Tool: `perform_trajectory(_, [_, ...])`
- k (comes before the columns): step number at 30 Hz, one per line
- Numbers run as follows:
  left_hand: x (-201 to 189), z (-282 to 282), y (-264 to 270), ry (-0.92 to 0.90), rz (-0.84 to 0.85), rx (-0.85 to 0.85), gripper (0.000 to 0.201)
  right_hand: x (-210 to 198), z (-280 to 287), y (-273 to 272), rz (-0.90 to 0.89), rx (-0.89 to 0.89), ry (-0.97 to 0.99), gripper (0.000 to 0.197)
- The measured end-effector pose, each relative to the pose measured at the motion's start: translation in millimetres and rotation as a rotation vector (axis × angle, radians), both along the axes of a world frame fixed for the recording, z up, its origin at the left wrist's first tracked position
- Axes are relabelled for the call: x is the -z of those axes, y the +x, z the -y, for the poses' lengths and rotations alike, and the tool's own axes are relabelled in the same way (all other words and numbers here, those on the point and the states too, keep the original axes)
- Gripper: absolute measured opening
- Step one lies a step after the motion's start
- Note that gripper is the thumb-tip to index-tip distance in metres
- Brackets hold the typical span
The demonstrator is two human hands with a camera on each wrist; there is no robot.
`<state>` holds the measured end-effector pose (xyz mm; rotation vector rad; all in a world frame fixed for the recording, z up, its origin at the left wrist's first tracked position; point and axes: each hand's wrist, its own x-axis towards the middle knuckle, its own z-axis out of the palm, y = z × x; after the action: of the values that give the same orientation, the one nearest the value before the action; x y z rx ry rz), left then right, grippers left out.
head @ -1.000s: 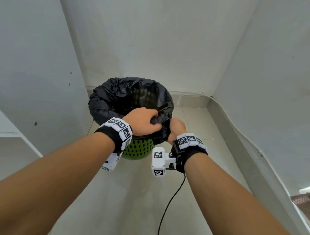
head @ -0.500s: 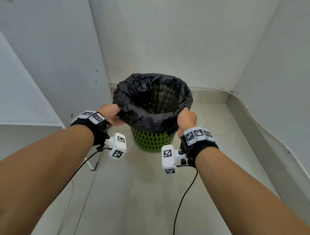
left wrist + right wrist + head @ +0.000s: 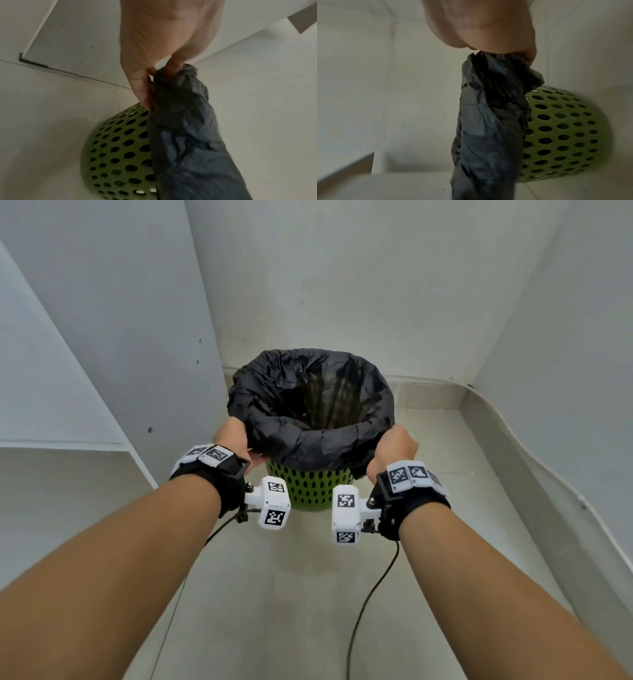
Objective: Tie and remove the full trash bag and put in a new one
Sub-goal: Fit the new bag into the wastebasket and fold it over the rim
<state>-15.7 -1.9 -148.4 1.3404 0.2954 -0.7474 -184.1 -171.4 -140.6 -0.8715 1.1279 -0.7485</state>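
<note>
Though hidden overhead, wrist views show fingers [image 3: 173, 63] pinching bag [image 3: 185, 121].

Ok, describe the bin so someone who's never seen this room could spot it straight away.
Look to the corner where the pale walls meet the tiled floor. The bin stands there: a small round green basket full of holes, lined with a black bag folded over its rim.

A pale tiled floor [image 3: 274, 594] carries a green perforated bin [image 3: 308, 494], which stands upright near the far corner where the walls meet. Two black cables [image 3: 370, 594] trail down toward the floor's near edge; whether they touch it cannot be told.
</note>
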Motion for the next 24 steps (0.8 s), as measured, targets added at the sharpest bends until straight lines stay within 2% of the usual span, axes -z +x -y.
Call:
perform_trajectory(2, [-7.9,-2.9,-16.0,0.026,0.053,0.02,0.037,-7.3,-13.4,-2.1,-0.122,0.073,-0.01,0.043])
perform_trajectory(4, [-10.0,-1.8,-29.8,0.009,0.098,0.106,0.039,-9.6,-26.7,-4.7,-0.149,0.043,-0.043,0.032])
perform_trajectory(6, [-7.4,-1.9,-39.2,-0.13,0.072,0.151,0.04,-9.9,-36.9,-4.7,-0.068,0.005,-0.037,0.027])
perform_trajectory(9, [3.7,-6.9,-42.1,-0.276,0.067,0.109,0.04,2.2,-33.1,-5.6,0.066,-0.054,-0.032,0.036])
perform_trajectory(12, [11.5,-13.6,-44.9,-0.252,0.092,0.1,0.057,19.8,-17.3,-10.2,-0.044,-0.176,-0.043,0.03])
perform_trajectory(13, [13.9,-14.6,-46.0,-0.233,0.101,0.12,0.062,24.3,-13.0,-12.6,0.003,-0.198,-0.028,0.032])
perform_trajectory(14, [16.0,-14.2,-48.3,-0.212,0.122,0.133,0.065,26.7,-11.3,-14.2,0.12,-0.188,0.094,0.038])
perform_trajectory(15, [17.3,-12.1,-50.7,-0.195,0.142,0.13,0.064,23.0,-13.2,-13.3,0.191,-0.257,0.106,0.042])
perform_trajectory(16, [15.0,-8.3,-54.4,-0.171,0.154,0.114,0.061,24.9,-13.9,-10.0,0.214,-0.246,0.121,0.045])
perform_trajectory(18, [9.6,-0.6,-61.2,-0.118,0.152,0.037,0.052,16.7,-21.9,-7.6,0.109,-0.185,0.096,0.043])
perform_trajectory(22, [2.2,6.7,-67.0,0.011,0.184,-0.117,0.022,6.1,-26.9,-12.4,-0.047,-0.002,-0.08,0.033])
perform_trajectory(23, [1.1,6.4,-67.5,0.038,0.215,-0.132,0.02,3.1,-27.2,-13.3,-0.06,-0.004,-0.113,0.024])
perform_trajectory(24, [-1.0,5.7,-69.6,0.057,0.248,-0.129,0.02,0.2,-28.0,-12.9,-0.062,-0.005,-0.114,0.024])
